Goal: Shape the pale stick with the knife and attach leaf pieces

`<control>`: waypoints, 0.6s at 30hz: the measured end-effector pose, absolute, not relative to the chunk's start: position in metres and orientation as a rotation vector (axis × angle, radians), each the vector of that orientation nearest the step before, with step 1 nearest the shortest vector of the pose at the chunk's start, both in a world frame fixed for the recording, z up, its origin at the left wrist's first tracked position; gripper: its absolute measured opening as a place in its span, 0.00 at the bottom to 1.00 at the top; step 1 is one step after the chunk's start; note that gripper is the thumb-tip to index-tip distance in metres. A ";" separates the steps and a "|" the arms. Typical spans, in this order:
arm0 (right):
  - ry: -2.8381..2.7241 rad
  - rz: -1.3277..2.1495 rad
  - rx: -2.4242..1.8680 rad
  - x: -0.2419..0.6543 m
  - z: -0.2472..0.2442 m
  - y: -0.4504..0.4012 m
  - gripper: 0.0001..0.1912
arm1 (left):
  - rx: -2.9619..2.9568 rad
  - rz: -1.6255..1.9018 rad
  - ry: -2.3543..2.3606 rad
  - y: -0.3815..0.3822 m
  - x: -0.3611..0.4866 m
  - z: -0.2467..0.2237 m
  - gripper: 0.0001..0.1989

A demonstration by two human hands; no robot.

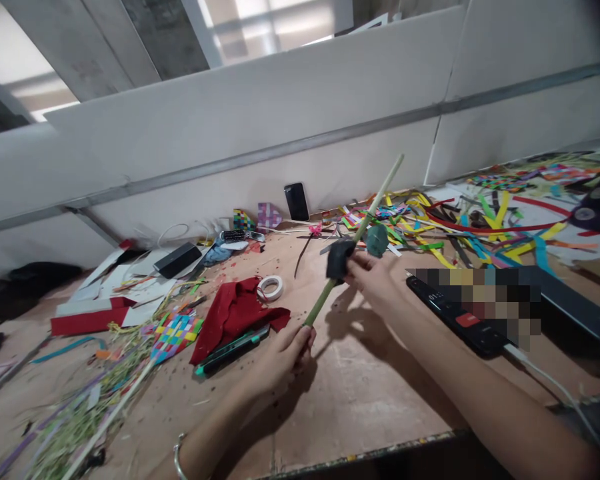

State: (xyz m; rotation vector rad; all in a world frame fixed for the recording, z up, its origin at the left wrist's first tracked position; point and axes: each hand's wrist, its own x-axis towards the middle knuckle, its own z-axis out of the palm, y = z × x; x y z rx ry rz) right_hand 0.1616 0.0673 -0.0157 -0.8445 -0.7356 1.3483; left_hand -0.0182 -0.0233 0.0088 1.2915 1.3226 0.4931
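A slim green stick (380,193), like a stem or bamboo, slants up to the right above the table. My left hand (293,347) is closed round its lower end. Higher up, my right hand (366,270) pinches a black piece (338,260), folded round the stick; whether it is cloth or sandpaper I cannot tell. A dark green rounded thing (377,240) shows just behind my right fingers. Left of the stick lie a red cloth (237,310), a roll of white tape (270,288) and a black-and-green cutter (233,353).
Colourful paper strips (445,223) are heaped at the back right. A lit phone (455,320) with a white cable lies by my right forearm. Another phone (297,201) leans on the white wall. A woven paper piece on a stick (177,333) and green shreds (75,420) lie left.
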 end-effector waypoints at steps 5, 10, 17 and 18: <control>-1.099 1.563 -0.915 0.126 -0.024 0.041 0.14 | 1.174 0.628 1.263 -0.017 -0.021 0.002 0.25; -1.186 1.571 -0.914 0.122 -0.029 0.037 0.11 | 1.266 0.609 1.254 -0.010 -0.030 -0.004 0.23; -1.288 1.518 -0.888 0.117 -0.035 0.036 0.10 | 1.282 0.695 1.285 -0.005 -0.026 -0.005 0.25; -1.278 1.516 -0.892 0.117 -0.034 0.035 0.10 | 1.279 0.704 1.295 -0.005 -0.026 -0.005 0.25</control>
